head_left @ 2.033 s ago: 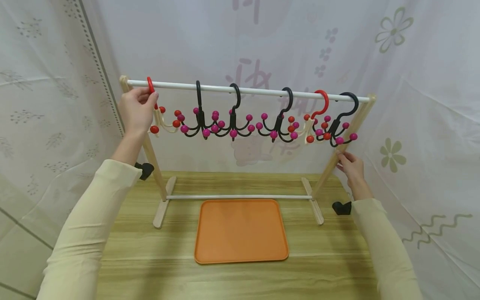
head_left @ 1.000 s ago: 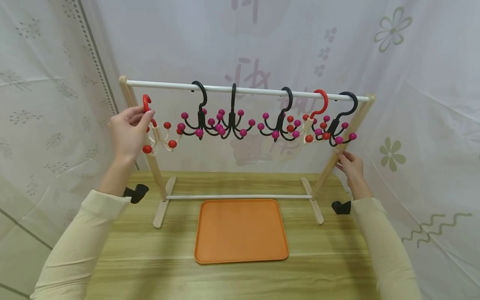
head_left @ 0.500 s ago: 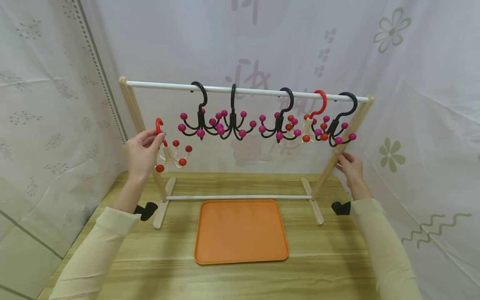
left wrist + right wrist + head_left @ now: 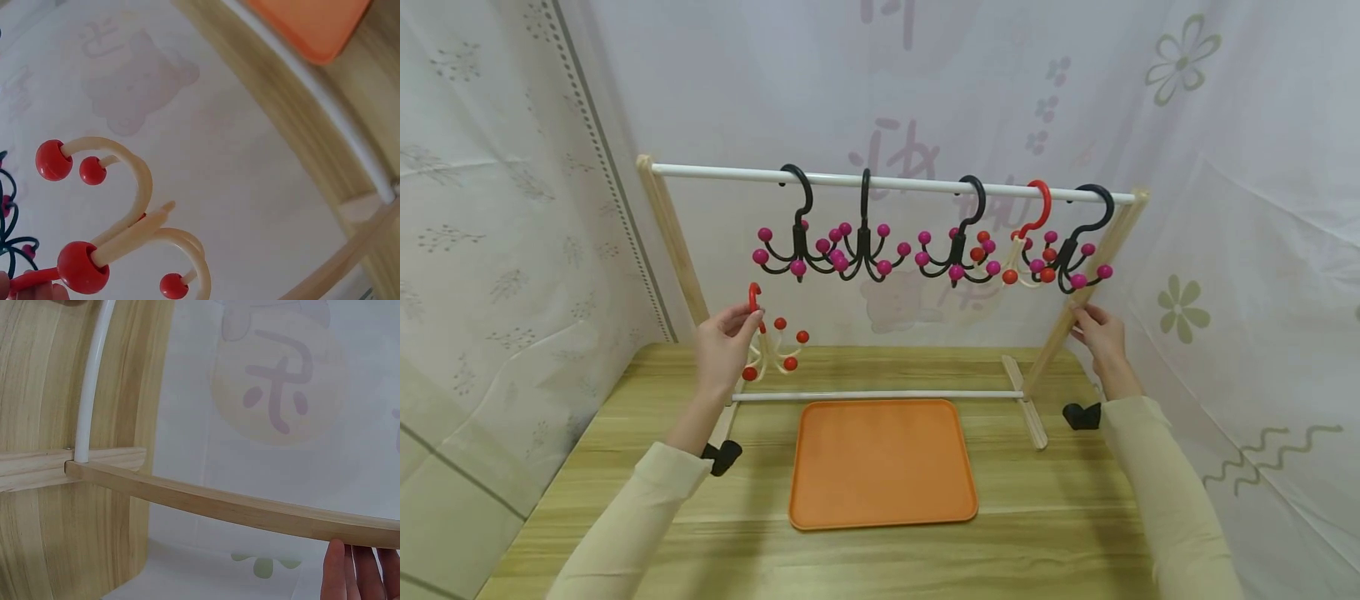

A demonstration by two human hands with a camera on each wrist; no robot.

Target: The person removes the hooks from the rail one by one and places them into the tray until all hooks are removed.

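My left hand (image 4: 724, 346) pinches the red neck of a rotating multi-hook hanger (image 4: 765, 350) between thumb and fingers. The hanger has cream arms (image 4: 134, 240) tipped with red balls, and hangs below the rail in front of the rack's left side. My right hand (image 4: 1105, 337) holds the rack's right wooden post (image 4: 1051, 343), fingertips (image 4: 336, 550) at its edge. From the white top rail (image 4: 917, 182) hang several black hangers with magenta balls, such as the leftmost one (image 4: 800, 243), and one red-hooked cream hanger (image 4: 1036, 215) towards the right.
An orange tray (image 4: 883, 467) lies on the wood-grain table (image 4: 1037, 533), in front of the rack's white lower bar (image 4: 880, 394). The rack's left post (image 4: 672, 242) stands behind my left hand. Patterned white curtains (image 4: 1225, 208) surround the table on the back and sides.
My left hand has taken the red-and-cream hanger off the rail's left end and moved it down and to the right. The nearby black hangers have swung and turned. My right hand stays put.
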